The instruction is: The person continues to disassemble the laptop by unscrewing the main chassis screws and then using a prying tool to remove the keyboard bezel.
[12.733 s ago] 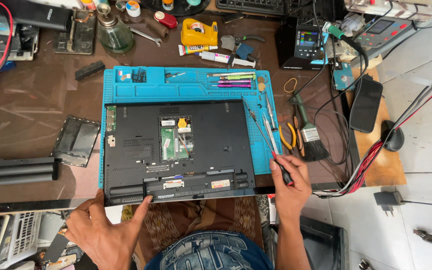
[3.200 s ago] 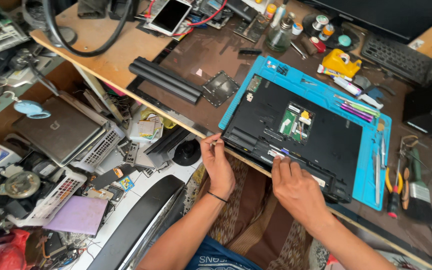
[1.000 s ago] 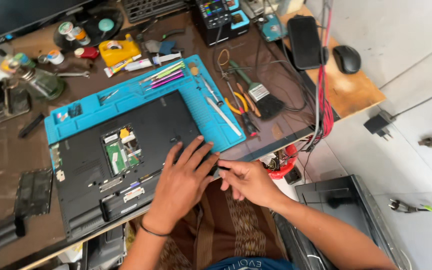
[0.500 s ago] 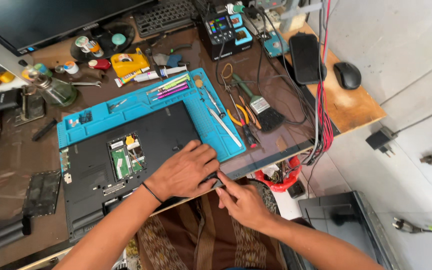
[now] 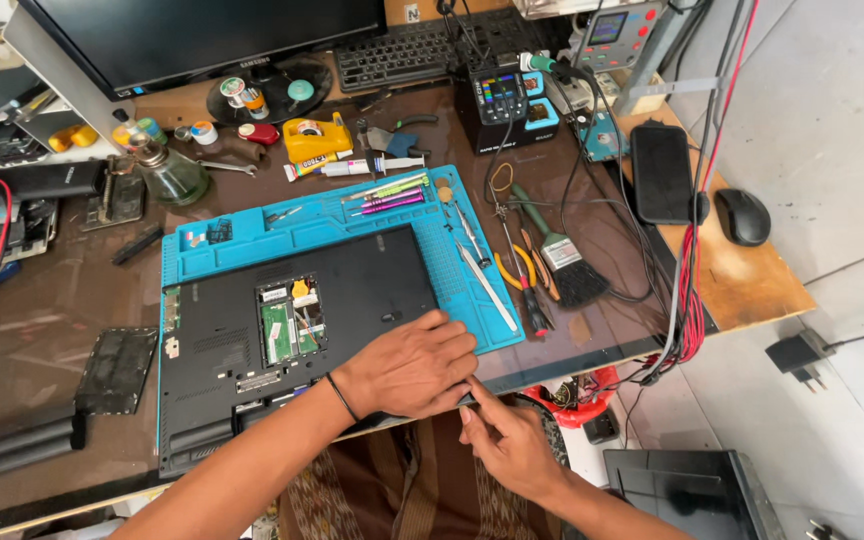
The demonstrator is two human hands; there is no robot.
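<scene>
The black laptop [image 5: 282, 350] lies bottom up on the blue mat [image 5: 352, 225] at the front of the table [image 5: 42, 330], its long axis running left to right, slightly tilted, with the open memory bay facing up. The left hand [image 5: 412, 365] presses flat and open on its near right corner; that pressure is best kept firm and even so the case cannot slide. The right hand [image 5: 512, 450], loosely curled and empty, has its forefinger at the front edge and should probe there gently.

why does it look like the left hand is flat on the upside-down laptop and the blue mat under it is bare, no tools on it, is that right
Not quite. The head view shows the left hand flat on the upside-down laptop, but the blue mat is not bare: tweezers and coloured pens lie on it.
</scene>
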